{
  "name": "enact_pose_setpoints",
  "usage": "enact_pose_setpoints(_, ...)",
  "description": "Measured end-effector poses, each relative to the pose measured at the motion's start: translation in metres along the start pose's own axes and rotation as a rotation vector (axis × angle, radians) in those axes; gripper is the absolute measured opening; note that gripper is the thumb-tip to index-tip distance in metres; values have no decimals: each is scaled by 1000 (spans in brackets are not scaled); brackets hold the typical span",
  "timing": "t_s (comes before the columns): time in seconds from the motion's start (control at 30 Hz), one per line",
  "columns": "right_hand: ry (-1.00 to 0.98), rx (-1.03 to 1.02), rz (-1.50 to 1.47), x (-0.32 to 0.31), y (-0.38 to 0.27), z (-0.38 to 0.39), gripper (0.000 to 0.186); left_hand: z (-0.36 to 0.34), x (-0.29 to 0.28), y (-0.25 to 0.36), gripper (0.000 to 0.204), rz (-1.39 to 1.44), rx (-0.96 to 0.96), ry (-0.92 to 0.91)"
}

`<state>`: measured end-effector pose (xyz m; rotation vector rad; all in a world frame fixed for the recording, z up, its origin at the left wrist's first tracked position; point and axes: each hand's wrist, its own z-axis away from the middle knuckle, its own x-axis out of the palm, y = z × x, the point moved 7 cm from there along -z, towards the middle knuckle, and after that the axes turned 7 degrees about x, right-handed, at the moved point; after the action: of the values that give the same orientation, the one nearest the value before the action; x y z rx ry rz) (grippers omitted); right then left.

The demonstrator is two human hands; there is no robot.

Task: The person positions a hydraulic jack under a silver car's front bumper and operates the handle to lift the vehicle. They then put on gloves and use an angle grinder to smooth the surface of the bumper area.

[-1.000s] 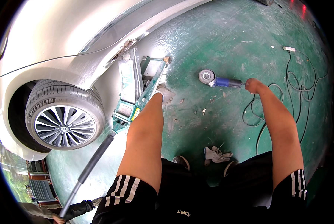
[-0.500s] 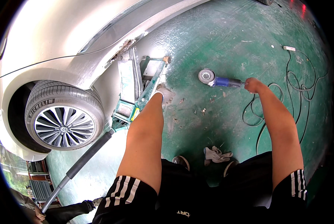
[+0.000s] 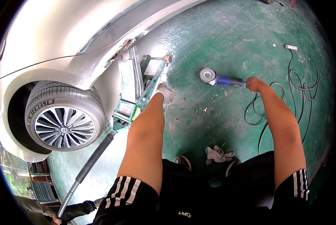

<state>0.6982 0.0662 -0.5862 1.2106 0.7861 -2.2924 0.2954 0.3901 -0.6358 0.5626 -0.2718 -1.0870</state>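
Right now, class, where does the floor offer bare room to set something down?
Beyond the angle grinder, between car and cable, floor lies mostly bare. Crowded: around the jack beside the left hand, and cable loops near the right hand.

Open floor [image 3: 190,131] with a few small scraps lies between the left hand [image 3: 168,96] and the grinder [image 3: 224,80]. Leftward, the jack [image 3: 128,84] and the car [image 3: 70,41] block the way; how much room remains beneath the car is hard to judge. Beyond the right hand [image 3: 253,85], cable [image 3: 304,89] loops clutter the floor. Gloves [image 3: 218,154] lie between the shoes [image 3: 183,162].
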Motion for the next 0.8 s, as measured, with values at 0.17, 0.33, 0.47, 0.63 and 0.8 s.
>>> enact_pose_setpoints(0.17,0,2,5,-1,-2,3,29,-13,-5,-8,16,17,-16,-31)
enact_pose_setpoints(0.33,6,0,-6,-1,-5,2,28,-27,-16,-17,16,-4,-27,-35)
enact_pose_setpoints(0.47,8,15,5,-2,-2,6,27,-7,-3,-6,17,3,-18,-5)
enact_pose_setpoints(0.63,10,11,5,-1,-2,4,26,15,2,7,17,-60,72,58)
enact_pose_setpoints(0.8,9,-9,-1,1,-3,-1,27,9,-5,0,17,-17,29,34)
